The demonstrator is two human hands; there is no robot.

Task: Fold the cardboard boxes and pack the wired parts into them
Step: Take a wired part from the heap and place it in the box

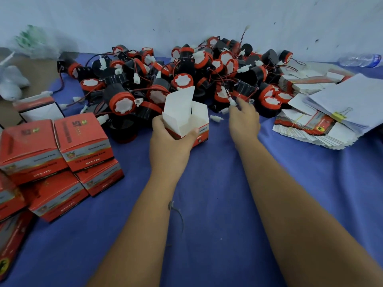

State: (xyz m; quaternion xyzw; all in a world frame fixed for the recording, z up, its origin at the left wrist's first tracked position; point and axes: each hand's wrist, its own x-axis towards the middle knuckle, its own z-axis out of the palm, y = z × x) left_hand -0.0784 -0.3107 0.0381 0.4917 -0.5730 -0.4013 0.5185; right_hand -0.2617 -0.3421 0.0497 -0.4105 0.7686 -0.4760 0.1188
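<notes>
My left hand (pixel 169 139) grips an unfolded red and white cardboard box (pixel 187 119), its top open and its white lid flap standing up. The inside of the box shows bare white. My right hand (pixel 244 117) reaches into the near edge of a big heap of black and red wired parts (pixel 178 75), fingers at a white connector (pixel 232 102) on a thin wire. Whether the fingers pinch that connector is hidden by motion blur. The heap runs along the wall across the blue cloth (pixel 207 204).
Several closed red boxes (pixel 53 154) are stacked at the left. Bundles of flat unfolded boxes (pixel 310 125) lie at the right under white sheets with a yellow clip (pixel 339 116). A plastic bottle (pixel 360 60) lies far right; plastic bags (pixel 12 81) sit far left.
</notes>
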